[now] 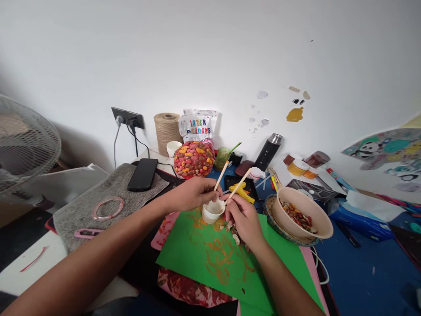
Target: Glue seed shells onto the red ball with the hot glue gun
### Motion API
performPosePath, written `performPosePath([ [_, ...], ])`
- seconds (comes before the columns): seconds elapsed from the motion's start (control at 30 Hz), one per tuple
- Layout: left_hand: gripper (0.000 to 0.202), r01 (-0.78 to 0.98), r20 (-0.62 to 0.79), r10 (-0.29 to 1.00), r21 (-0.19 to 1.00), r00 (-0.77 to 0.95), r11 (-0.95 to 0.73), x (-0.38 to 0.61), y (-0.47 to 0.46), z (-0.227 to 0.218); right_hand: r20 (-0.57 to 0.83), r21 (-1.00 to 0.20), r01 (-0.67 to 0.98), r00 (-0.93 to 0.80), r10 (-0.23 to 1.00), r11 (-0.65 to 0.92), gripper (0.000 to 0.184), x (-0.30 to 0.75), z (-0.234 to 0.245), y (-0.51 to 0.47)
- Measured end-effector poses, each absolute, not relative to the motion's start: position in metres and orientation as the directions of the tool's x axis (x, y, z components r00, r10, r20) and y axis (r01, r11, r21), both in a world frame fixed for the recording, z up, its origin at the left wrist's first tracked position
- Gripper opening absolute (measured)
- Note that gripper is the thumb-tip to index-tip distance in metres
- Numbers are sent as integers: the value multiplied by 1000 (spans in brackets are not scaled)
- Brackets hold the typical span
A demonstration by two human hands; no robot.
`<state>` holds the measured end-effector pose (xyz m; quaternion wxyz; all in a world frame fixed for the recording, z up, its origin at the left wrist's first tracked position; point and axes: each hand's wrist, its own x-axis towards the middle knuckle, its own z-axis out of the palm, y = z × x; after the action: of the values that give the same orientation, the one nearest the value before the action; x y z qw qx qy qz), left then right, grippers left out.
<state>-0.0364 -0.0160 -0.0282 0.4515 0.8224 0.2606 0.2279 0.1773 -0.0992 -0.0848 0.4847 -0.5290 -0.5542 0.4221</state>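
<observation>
My left hand [196, 194] is closed round a thin wooden stick [221, 175] whose raised end is orange. A second pale wooden stick [240, 182], tilted up to the right, is pinched in my right hand [244, 219]. Between the hands stands a small white paper cup [210, 218], and the fingers of both hands are at its rim. The lower ends of the sticks are hidden by my fingers. Below lies a green sheet [194, 250] smeared with orange paint. Small shell-like pieces [236, 239] lie on it beside my right hand.
A pink bowl [324, 219] of coloured pieces sits at the right on a woven tray. Behind are a ball covered in coloured pieces [193, 160], twine [167, 131], a yellow glue gun [241, 192] and a black flask [268, 153]. A phone [143, 174] lies left.
</observation>
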Motion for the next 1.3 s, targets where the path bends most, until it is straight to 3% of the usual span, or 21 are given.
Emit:
performPosePath([
  [0.77,29,277,12,639,895,769,-351,-51,-8,-19,121,-970,217,39,992,109,41,178,-88,-99],
  [1.3,25,346,28,629,815,777,-465,-58,-2,-15,172,-948,276,30,985,157,39,179,-86,-100],
])
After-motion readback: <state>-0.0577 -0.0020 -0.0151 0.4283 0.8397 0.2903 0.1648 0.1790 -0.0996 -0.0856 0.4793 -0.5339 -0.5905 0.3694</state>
